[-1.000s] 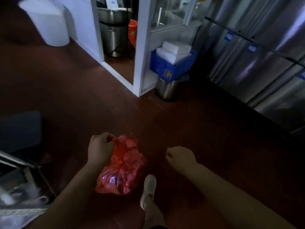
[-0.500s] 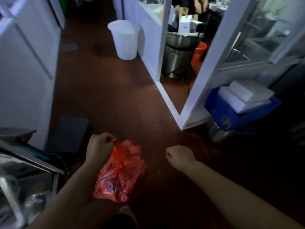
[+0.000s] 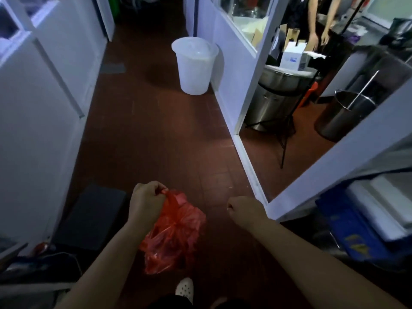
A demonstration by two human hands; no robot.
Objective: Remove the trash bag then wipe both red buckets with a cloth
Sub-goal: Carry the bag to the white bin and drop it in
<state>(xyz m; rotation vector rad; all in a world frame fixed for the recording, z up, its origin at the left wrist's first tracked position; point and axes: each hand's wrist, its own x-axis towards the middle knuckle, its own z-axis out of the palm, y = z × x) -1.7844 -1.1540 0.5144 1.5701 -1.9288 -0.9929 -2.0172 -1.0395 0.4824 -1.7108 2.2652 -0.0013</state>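
1. Left hand (image 3: 146,202), lower centre of the frame: fist clenched around the gathered neck of the red trash bag (image 3: 172,236); the bag hangs free below the fist, clear of the floor (image 3: 156,134), crumpled and part-filled.
2. Right hand (image 3: 244,208), lower centre-right: curled into a loose fist, holding nothing visible; well apart from the bag.
3. Task state, judged: the bag is already out of its bucket and is being carried off; no red bucket can be identified with certainty, only an orange-red sliver (image 3: 308,94) behind the steel drum (image 3: 274,99) at right; no cloth is in view; wiping is not yet begun.
4. Risks, judged: the thin film may tear or slip at the neck if it swings against the white door post (image 3: 254,90) or the partition's lower edge; a leak would wet the tiled floor; the black stand legs (image 3: 283,139) inside the doorway invite a trip.
5. Open room: a corridor of bare brown tile runs from centre to upper centre; white panels (image 3: 40,103) bound it at left; a dark mat (image 3: 91,217) lies at lower left.
6. Obstacles: a translucent white bucket (image 3: 194,64) stands at upper centre just beside the right-hand partition; a blue crate (image 3: 347,230) with white boxes juts in at lower right; another person's arms (image 3: 318,21) work at upper right, beyond the doorway.
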